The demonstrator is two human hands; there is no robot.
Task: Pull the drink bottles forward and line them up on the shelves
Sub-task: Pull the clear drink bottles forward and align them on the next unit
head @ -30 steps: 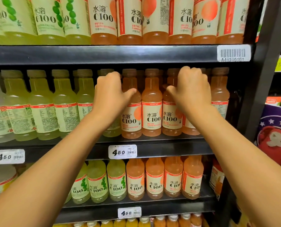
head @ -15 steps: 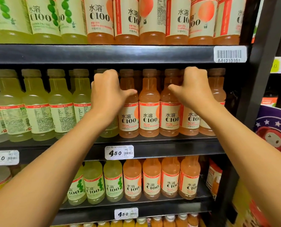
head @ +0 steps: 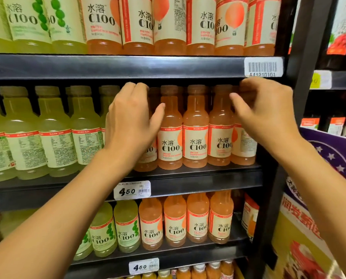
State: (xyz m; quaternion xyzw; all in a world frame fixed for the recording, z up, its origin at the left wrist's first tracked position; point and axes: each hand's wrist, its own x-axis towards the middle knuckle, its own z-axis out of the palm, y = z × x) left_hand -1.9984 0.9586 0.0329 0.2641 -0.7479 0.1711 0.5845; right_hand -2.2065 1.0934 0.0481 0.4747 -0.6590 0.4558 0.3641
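Orange C100 drink bottles (head: 195, 127) stand in a row at the front of the middle shelf (head: 204, 184), with yellow-green bottles (head: 55, 135) to their left. My left hand (head: 131, 121) curls over the top of the leftmost orange bottle (head: 146, 160) and hides most of it; its thumb touches the neighbouring bottle's shoulder. My right hand (head: 267, 113) grips the neck and cap of the rightmost orange bottle (head: 243, 146), whose label is turned sideways.
The upper shelf's edge (head: 115, 66) hangs just above my knuckles. A black upright post (head: 301, 81) stands right of the bottles. More bottles fill the shelves above and below (head: 175, 222). A purple display carton (head: 333, 156) sits to the right.
My right hand moved right from the fourth orange bottle to the rightmost one by the post. My left hand shifted slightly right over the leftmost orange bottle.
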